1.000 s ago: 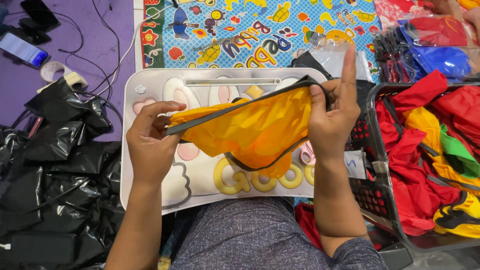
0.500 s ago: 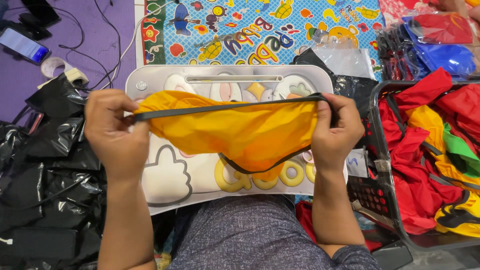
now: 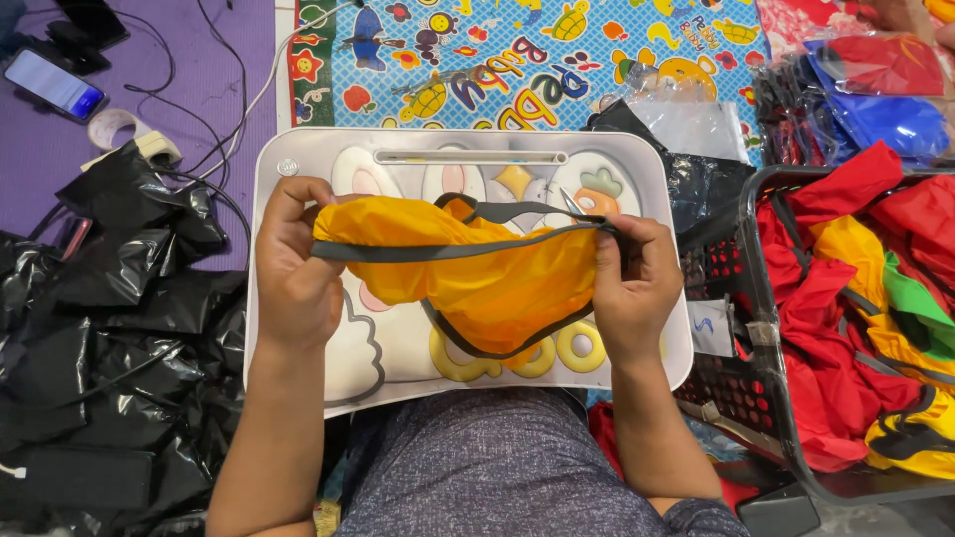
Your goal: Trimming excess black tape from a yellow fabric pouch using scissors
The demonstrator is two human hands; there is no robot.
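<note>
Orange fabric pouch (image 3: 497,283) is stretched flat over the lap tray (image 3: 298,159), not yet folded. Left hand (image 3: 296,268) and right hand (image 3: 637,288) each clench an end of its grey trim.

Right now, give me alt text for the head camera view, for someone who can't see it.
Two hands, left hand and right hand, stretch a yellow cloth piece with grey trim over a white cartoon-printed lap tray. Black plastic bags lie left; a black basket of red, yellow and green cloth sits right.
</note>
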